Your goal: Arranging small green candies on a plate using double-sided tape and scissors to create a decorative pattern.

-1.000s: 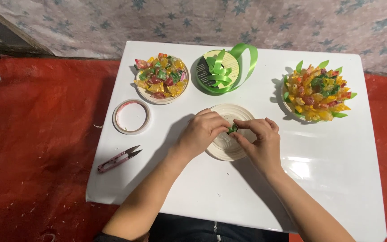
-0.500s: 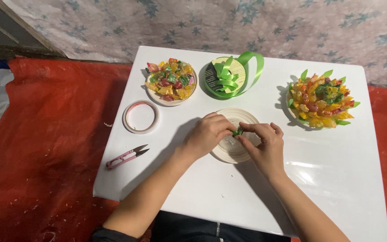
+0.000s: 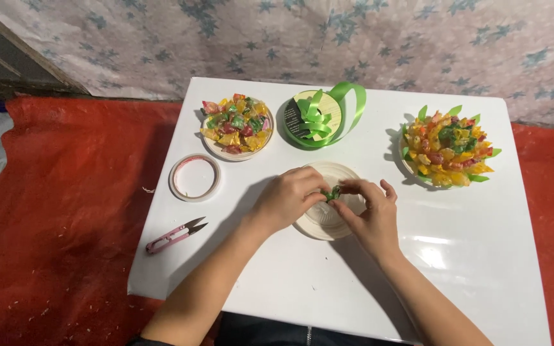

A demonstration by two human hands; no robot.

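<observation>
I count one white table (image 3: 469, 269), one bowl of wrapped candies (image 3: 236, 125), one spool of green ribbon (image 3: 318, 115), one candy arrangement with green leaves (image 3: 447, 146), one tape roll (image 3: 195, 177), one pink thread snips (image 3: 176, 235) and one pale round disc (image 3: 325, 221). My left hand (image 3: 286, 202) and right hand (image 3: 370, 214) meet over the disc, fingers curled together, pinching a small green piece (image 3: 333, 193) between their tips.

A glossy white table (image 3: 469, 256) stands on red floor covering (image 3: 65, 211) — glare on its top. Behind hangs pale star-patterned cloth (image 3: 290, 38).
</observation>
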